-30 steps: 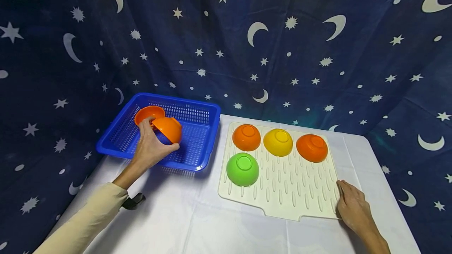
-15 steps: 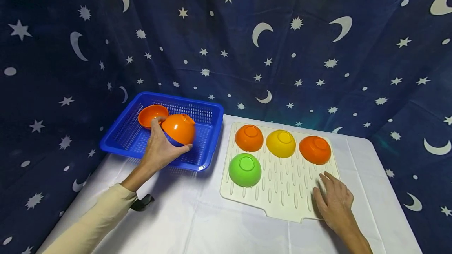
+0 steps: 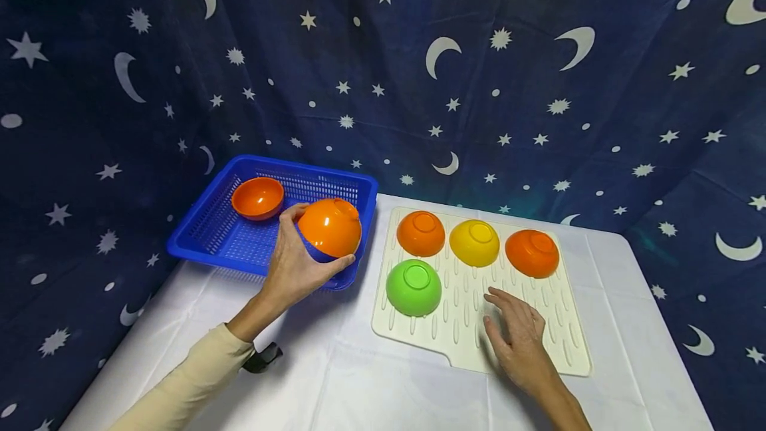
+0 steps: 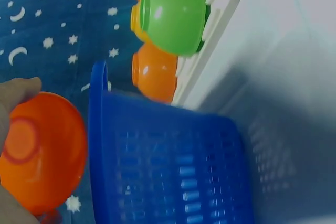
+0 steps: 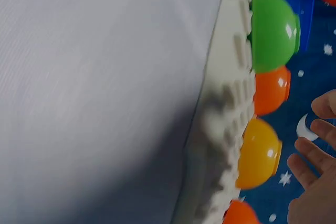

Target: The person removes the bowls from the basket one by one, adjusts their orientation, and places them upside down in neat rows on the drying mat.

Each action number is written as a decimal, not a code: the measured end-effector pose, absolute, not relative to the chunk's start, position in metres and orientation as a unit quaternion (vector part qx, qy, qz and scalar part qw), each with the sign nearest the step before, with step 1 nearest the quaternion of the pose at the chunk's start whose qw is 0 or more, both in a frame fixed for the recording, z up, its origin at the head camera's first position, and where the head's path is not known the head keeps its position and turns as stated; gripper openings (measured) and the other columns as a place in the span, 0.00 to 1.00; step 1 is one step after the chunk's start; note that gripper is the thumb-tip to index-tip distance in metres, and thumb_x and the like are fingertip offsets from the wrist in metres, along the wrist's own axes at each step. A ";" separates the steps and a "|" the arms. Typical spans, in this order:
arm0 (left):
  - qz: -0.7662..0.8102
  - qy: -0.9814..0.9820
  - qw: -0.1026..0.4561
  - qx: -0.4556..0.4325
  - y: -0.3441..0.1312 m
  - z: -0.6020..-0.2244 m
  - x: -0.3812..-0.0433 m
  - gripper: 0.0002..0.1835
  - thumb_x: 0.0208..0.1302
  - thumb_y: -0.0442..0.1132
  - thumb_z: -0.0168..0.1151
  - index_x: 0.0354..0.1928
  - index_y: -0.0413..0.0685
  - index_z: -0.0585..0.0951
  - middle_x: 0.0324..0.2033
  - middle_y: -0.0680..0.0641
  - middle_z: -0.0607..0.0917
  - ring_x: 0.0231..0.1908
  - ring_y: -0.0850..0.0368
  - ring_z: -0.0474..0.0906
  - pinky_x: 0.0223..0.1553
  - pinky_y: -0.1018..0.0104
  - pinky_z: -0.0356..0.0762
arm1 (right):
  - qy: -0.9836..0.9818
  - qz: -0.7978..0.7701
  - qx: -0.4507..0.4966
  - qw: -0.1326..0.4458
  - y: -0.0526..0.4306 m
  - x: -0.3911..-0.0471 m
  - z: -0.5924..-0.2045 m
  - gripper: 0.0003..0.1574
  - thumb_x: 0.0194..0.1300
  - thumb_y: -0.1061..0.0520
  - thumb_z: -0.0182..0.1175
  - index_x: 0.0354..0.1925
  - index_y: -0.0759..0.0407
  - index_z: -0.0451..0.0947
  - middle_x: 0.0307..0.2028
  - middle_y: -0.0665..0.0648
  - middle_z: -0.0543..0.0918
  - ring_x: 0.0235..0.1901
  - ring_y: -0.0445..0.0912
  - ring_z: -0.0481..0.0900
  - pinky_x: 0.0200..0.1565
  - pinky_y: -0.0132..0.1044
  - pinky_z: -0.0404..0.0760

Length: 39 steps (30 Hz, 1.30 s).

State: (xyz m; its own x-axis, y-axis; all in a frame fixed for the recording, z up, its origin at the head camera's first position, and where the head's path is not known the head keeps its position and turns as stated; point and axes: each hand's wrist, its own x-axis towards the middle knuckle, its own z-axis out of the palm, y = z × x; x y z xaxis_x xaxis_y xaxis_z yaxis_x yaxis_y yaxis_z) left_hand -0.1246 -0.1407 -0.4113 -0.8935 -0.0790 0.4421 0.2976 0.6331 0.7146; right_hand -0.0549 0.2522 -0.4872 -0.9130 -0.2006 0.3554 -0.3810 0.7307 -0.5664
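My left hand (image 3: 299, 263) holds an orange bowl (image 3: 332, 228) by its rim, thumb on the near side and fingers on the far side. The bowl is tilted bottom-up over the right part of the blue basket (image 3: 239, 253); in the left wrist view the same bowl (image 4: 50, 150) shows beside the basket wall. A second orange bowl (image 3: 258, 197) sits inside the basket, open side up. Over the cream drying board (image 3: 463, 341) hovers my right hand (image 3: 519, 338), fingers loosely spread and holding nothing. Nearest to it on the board is an upturned green bowl (image 3: 413, 288).
Along the board's back edge stand three more upturned bowls: an orange one (image 3: 421, 234), a yellow one (image 3: 475, 243) and a darker orange one (image 3: 532, 253). White cloth covers the table (image 3: 383, 391). Behind it hangs a dark blue curtain (image 3: 383, 52) with moons and stars.
The left hand has carried its orange bowl rightward, away from the other bowl in the basket, turning it further bottom-up. The right hand has left the board's right edge and moved left over the board.
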 end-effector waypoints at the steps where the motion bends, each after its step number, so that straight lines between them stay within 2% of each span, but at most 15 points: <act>1: -0.422 -0.875 0.228 -0.070 -0.138 -0.412 -0.123 0.62 0.34 0.50 0.88 0.68 0.44 0.57 0.63 0.39 0.67 0.58 0.41 0.71 0.55 0.40 0.74 | -0.918 0.333 0.164 0.138 0.249 -0.056 -0.487 0.23 0.71 0.63 0.61 0.62 0.62 0.73 0.66 0.60 0.71 0.63 0.56 0.64 0.60 0.59 0.48; 9: -0.400 -0.871 0.259 -0.120 -0.122 -0.411 -0.117 0.63 0.32 0.53 0.85 0.70 0.45 0.58 0.67 0.44 0.67 0.59 0.45 0.71 0.53 0.45 0.77 | -0.903 0.352 0.192 0.157 0.231 -0.064 -0.481 0.23 0.67 0.66 0.63 0.59 0.58 0.77 0.63 0.57 0.76 0.63 0.53 0.66 0.60 0.53 0.50; 17: -0.406 -0.869 0.251 -0.130 -0.104 -0.416 -0.114 0.62 0.29 0.47 0.86 0.69 0.43 0.61 0.69 0.48 0.68 0.59 0.47 0.72 0.53 0.46 0.77 | -0.893 0.383 0.198 0.131 0.216 -0.065 -0.480 0.21 0.69 0.64 0.62 0.59 0.55 0.77 0.63 0.53 0.77 0.64 0.51 0.66 0.62 0.54 0.49; 22: -0.414 -0.866 0.241 -0.144 -0.094 -0.418 -0.110 0.62 0.33 0.51 0.86 0.70 0.44 0.59 0.71 0.49 0.68 0.60 0.48 0.73 0.54 0.46 0.76 | -0.873 0.432 0.203 0.104 0.201 -0.065 -0.476 0.22 0.71 0.63 0.61 0.62 0.59 0.76 0.65 0.53 0.75 0.66 0.53 0.66 0.65 0.58 0.49; 25: -0.417 -0.864 0.237 -0.155 -0.088 -0.418 -0.108 0.62 0.34 0.52 0.85 0.71 0.44 0.58 0.71 0.48 0.68 0.60 0.48 0.73 0.55 0.46 0.76 | -0.857 0.469 0.200 0.074 0.192 -0.067 -0.470 0.24 0.73 0.62 0.60 0.65 0.62 0.74 0.69 0.54 0.71 0.69 0.57 0.63 0.66 0.66 0.52; 27: -0.419 -0.863 0.234 -0.159 -0.084 -0.419 -0.106 0.62 0.34 0.53 0.85 0.71 0.44 0.58 0.71 0.49 0.68 0.60 0.48 0.73 0.55 0.46 0.76 | -0.851 0.484 0.195 0.056 0.188 -0.068 -0.468 0.26 0.75 0.60 0.59 0.67 0.63 0.72 0.72 0.54 0.67 0.72 0.58 0.60 0.67 0.68 0.53; 31: -0.429 -0.862 0.218 -0.162 -0.074 -0.423 -0.101 0.63 0.33 0.53 0.85 0.72 0.45 0.59 0.67 0.47 0.71 0.58 0.49 0.75 0.52 0.48 0.78 | -0.847 0.496 0.190 0.035 0.180 -0.069 -0.465 0.30 0.76 0.59 0.57 0.72 0.60 0.67 0.75 0.54 0.63 0.74 0.56 0.58 0.67 0.67 0.56; 36: -0.440 -0.861 0.190 -0.171 -0.060 -0.427 -0.096 0.63 0.31 0.54 0.85 0.72 0.47 0.61 0.63 0.45 0.73 0.56 0.51 0.76 0.50 0.50 0.79 | -0.845 0.504 0.176 0.026 0.176 -0.069 -0.463 0.34 0.76 0.60 0.56 0.76 0.55 0.62 0.74 0.56 0.64 0.73 0.56 0.59 0.68 0.66 0.57; 39: -0.442 -0.860 0.182 -0.177 -0.053 -0.430 -0.095 0.64 0.32 0.55 0.86 0.73 0.47 0.60 0.63 0.46 0.73 0.56 0.52 0.76 0.51 0.50 0.79 | -0.845 0.509 0.167 0.017 0.175 -0.070 -0.462 0.34 0.78 0.57 0.54 0.77 0.55 0.59 0.74 0.59 0.65 0.73 0.59 0.60 0.67 0.67 0.58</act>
